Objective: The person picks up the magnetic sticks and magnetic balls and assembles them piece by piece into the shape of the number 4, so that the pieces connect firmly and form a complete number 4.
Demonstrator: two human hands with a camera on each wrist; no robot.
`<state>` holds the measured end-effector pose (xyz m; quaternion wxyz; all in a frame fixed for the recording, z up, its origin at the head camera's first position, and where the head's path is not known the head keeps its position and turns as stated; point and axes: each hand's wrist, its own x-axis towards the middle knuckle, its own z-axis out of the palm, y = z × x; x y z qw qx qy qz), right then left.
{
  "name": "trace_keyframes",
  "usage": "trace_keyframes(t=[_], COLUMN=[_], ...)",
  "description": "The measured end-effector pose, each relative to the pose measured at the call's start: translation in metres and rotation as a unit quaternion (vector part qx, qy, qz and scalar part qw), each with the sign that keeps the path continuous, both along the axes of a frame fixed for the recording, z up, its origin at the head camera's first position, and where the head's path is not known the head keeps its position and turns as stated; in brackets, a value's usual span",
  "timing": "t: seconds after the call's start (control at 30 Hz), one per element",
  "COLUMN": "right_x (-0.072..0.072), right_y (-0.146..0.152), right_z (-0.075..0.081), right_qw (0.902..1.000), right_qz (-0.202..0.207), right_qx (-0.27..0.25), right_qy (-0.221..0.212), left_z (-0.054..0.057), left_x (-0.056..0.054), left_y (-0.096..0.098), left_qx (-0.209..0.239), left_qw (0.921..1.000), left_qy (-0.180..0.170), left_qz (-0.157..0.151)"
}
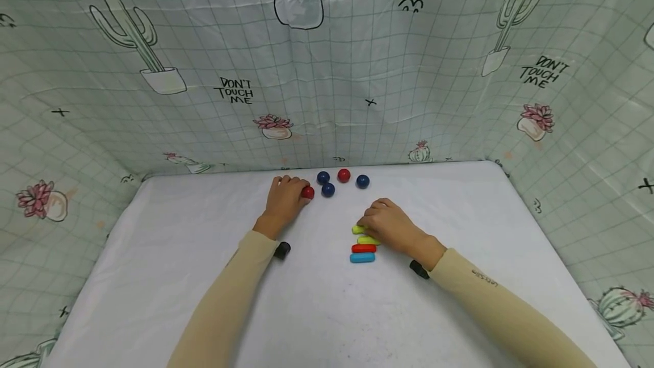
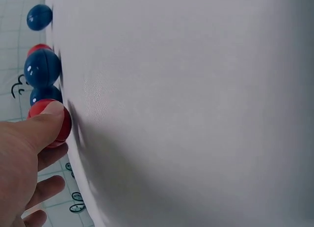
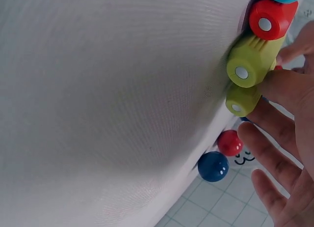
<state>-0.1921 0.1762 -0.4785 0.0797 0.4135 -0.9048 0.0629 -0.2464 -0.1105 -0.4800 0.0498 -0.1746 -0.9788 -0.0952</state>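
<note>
Near the back of the table my left hand (image 1: 286,197) pinches a red ball (image 1: 307,192) between thumb and finger; in the left wrist view the thumb lies across this red ball (image 2: 64,126). My right hand (image 1: 390,226) pinches the farther of two yellow-green magnetic sticks (image 1: 358,230), whose round metal end shows in the right wrist view. The nearer yellow-green stick (image 1: 368,241) lies just in front of it. A red stick (image 1: 364,249) and a blue stick (image 1: 362,258) follow in the same row, towards the front.
Two blue balls, one nearer (image 1: 328,189) and one behind (image 1: 323,177), sit right of my left hand. Farther right are another red ball (image 1: 344,175) and a blue ball (image 1: 363,181). A cactus-print cloth (image 1: 327,72) hangs behind the white table (image 1: 317,322).
</note>
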Motion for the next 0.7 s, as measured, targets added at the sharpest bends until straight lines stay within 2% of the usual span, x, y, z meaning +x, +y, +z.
trace_keyframes(t=[0.13,0.33,0.57,0.7], right_x=[0.0,0.001,0.006,0.008], right_y=[-0.001,-0.009,-0.024,-0.031], right_z=[0.0,0.001,0.004,0.004], right_qw=[0.9997,0.9989,0.9988,0.9982], right_qz=[-0.007,-0.005,0.005,0.009], right_qx=[-0.021,-0.041,-0.045,-0.05], right_qy=[0.007,0.023,0.02,0.031], left_z=[0.002,0.003,0.004,0.005], left_x=[0.014,0.037,0.061,0.074], left_y=[-0.005,-0.008,-0.004,-0.001], left_qx=[0.012,0.019,0.012,0.005], left_qw=[0.9999,0.9989,0.9984,0.9976], left_qy=[0.002,0.032,0.023,0.031], left_qz=[-0.007,-0.03,-0.051,-0.062])
